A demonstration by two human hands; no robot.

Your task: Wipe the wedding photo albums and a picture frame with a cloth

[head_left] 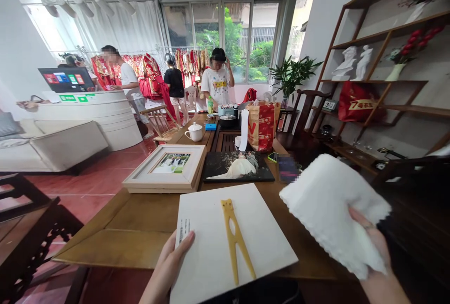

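My left hand (pixel 176 257) grips the left edge of a white rectangular panel (pixel 204 238), thumb on top. A yellow two-legged frame stand (pixel 232 233) with a cat-shaped top is fixed flat on the panel, and small print runs along its left side. At the right, my right hand (pixel 372 238) is closed on a white cloth (pixel 326 201) that hangs over its fingers, apart from the panel. Beyond the panel, a dark photo panel (pixel 239 167) with a white gown and a pale picture frame (pixel 165 166) lie on the wooden table (pixel 140 229).
Farther along the table stand a lidded white cup (pixel 194 131), a blue box (pixel 210 127), a black pot (pixel 227 121) and a red paper bag (pixel 264 126). A phone (pixel 273 157) lies near the right edge. Several people are in the background; shelves (pixel 379 81) rise at the right.
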